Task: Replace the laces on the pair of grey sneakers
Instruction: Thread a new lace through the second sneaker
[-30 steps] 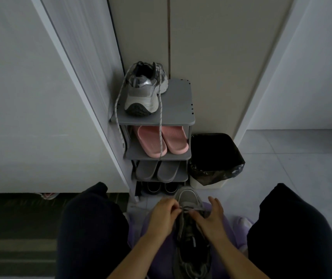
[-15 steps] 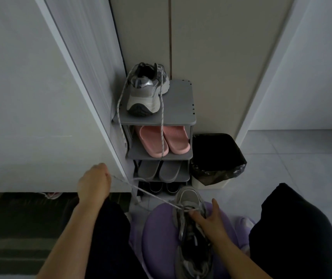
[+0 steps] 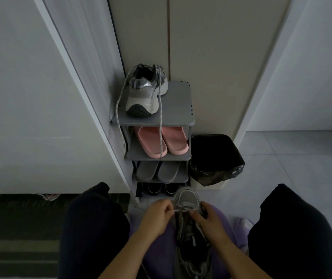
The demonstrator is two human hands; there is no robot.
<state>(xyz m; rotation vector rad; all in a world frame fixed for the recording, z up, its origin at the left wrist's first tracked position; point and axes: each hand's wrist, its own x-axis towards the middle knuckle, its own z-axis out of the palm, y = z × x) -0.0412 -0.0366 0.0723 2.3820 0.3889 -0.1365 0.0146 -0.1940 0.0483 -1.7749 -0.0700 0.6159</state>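
Note:
One grey sneaker [image 3: 189, 234] lies toe-away on a purple cushion [image 3: 161, 248] between my knees. My left hand [image 3: 157, 216] pinches the grey lace [image 3: 179, 208] at the eyelets near the toe. My right hand [image 3: 207, 220] grips the sneaker's right side, its fingertips at the same eyelets. The other grey sneaker [image 3: 144, 91] stands heel-toward-me on top of the grey shoe rack [image 3: 177, 117]. Its speckled lace [image 3: 161, 125] hangs loose down over the rack's front and left side.
The rack's lower shelves hold pink slippers [image 3: 163, 141], grey slippers [image 3: 159, 172] and dark shoes. A bin lined with a black bag [image 3: 215, 160] stands right of the rack. A white panel [image 3: 30, 97] is on the left, a closet door behind, tiled floor to the right.
My left hand had pulled the lace out to the left half a second ago. It has come back to the sneaker's eyelets; the right hand stayed on the shoe.

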